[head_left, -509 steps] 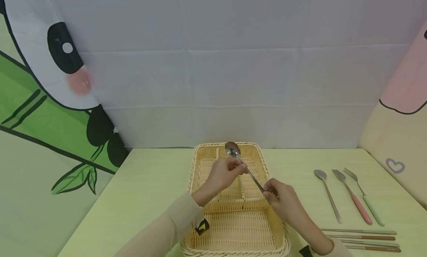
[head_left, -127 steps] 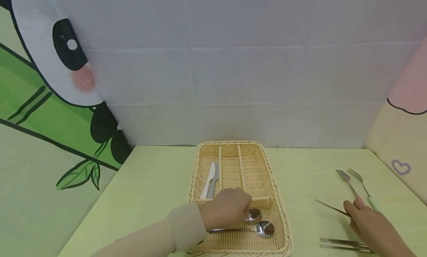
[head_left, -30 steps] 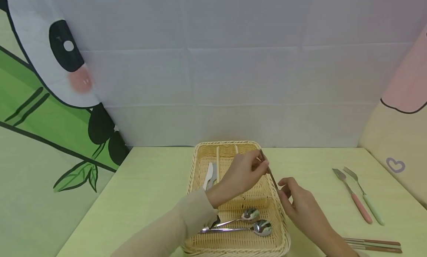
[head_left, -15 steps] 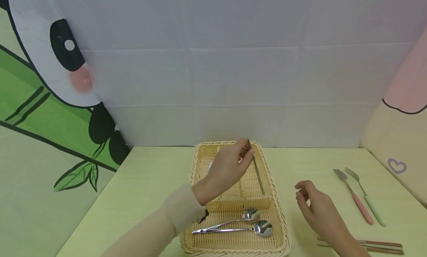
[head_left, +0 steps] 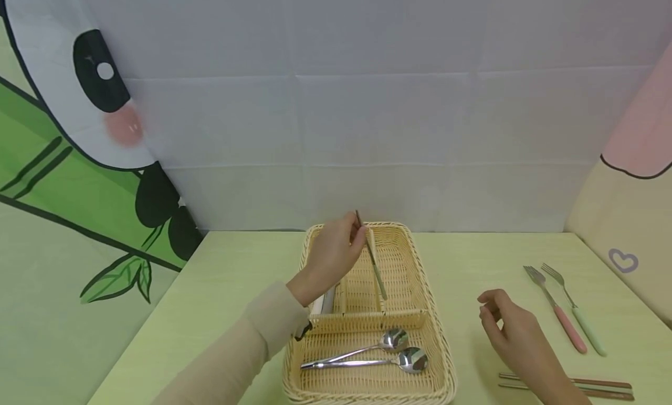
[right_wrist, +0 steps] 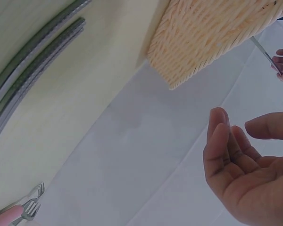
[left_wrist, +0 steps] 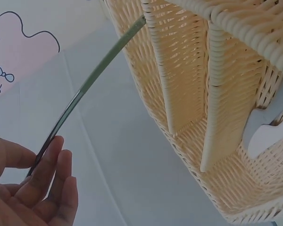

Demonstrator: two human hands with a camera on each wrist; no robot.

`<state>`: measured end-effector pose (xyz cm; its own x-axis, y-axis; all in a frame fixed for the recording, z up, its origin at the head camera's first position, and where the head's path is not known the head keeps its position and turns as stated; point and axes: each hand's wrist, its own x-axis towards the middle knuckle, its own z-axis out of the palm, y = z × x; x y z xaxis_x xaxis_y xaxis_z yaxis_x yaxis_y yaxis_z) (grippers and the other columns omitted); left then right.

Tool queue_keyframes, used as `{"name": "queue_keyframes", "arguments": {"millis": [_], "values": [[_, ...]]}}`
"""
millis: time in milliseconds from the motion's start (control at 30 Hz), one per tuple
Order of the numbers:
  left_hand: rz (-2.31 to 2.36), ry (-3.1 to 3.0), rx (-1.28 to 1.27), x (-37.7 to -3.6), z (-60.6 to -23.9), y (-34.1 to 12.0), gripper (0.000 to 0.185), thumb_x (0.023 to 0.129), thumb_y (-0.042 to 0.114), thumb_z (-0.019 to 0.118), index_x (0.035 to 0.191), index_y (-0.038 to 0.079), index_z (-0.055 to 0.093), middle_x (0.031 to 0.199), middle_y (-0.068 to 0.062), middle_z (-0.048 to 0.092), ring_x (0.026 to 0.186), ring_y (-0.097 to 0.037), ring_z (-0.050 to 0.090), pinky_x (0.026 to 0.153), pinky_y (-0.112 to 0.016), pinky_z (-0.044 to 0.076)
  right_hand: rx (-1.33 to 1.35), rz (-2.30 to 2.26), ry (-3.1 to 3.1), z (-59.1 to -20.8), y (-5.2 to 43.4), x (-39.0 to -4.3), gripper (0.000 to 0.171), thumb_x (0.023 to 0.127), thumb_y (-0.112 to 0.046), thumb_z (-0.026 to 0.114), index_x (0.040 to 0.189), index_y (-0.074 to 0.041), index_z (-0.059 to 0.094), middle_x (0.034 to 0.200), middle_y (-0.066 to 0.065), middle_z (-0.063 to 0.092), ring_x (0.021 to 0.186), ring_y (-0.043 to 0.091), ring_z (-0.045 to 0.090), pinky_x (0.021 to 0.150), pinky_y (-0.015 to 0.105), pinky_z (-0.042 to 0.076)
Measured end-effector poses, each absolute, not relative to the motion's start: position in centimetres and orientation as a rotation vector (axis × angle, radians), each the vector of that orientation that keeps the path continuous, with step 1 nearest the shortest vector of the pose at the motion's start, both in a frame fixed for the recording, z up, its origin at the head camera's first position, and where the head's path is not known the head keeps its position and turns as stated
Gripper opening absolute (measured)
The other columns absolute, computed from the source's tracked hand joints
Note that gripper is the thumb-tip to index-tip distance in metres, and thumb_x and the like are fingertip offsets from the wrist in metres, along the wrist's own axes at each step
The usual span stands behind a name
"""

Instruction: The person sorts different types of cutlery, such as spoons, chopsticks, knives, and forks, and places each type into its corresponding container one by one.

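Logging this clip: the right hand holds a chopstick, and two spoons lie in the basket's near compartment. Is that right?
Wrong hand: the left hand holds the chopstick, as the head view shows. The spoons do lie in the near compartment of the basket.

A slim metal-and-green chopstick [head_left: 375, 268], pinched near its bare metal end by the left hand [head_left: 328, 254], slants green end down over the far, divided half of the wicker basket [head_left: 367, 386].

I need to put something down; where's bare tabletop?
Pale-green tabletop: left of the tan woven basket beyond the beige sleeve; also between basket and pink- and green-handled forks, beyond the right hand. Crowded: near right, with slim metal chopsticks.
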<state>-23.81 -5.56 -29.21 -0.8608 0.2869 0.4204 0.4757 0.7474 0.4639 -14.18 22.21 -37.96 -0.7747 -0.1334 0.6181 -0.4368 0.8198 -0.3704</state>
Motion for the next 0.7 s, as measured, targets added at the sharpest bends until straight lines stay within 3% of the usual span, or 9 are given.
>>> {"name": "queue_keyframes", "arguments": {"millis": [200,400,700], "values": [[-0.770,-2.587,-0.561,-24.1,-28.8,-6.0,0.016,0.096,0.022,0.046,0.088,0.010,0.053,0.069,0.001,0.062,0.038,-0.006,0.040,0.036,-0.019,0.028,0.366,0.697,-2.453,-38.2,22.6,-14.0,0.019,0.080,0.007,0.059,0.095,-0.003,0.054,0.069,-0.006,0.056,0.058,-0.006,0.042,0.048,0.018,0.037],[-0.728,-2.660,-0.540,-24.5,-29.1,-5.9,0.018,0.096,0.020,0.044,0.083,0.009,0.051,0.056,0.001,0.050,0.038,-0.007,0.037,0.035,-0.018,0.026,0.335,0.709,-2.478,-38.4,23.3,-14.0,0.018,0.080,0.006,0.059,0.095,-0.003,0.054,0.069,-0.006,0.056,0.055,-0.007,0.038,0.048,0.019,0.036],[-0.553,-2.850,-0.555,-25.1,-31.4,-5.8,0.019,0.096,0.017,0.044,0.080,0.009,0.050,0.055,0.000,0.044,0.042,-0.008,0.036,0.038,-0.019,0.025,0.219,0.658,-2.744,-39.2,25.7,-13.7,0.011,0.083,0.001,0.060,0.092,-0.003,0.058,0.074,-0.002,0.060,0.061,-0.002,0.049,0.050,0.020,0.038]]}}
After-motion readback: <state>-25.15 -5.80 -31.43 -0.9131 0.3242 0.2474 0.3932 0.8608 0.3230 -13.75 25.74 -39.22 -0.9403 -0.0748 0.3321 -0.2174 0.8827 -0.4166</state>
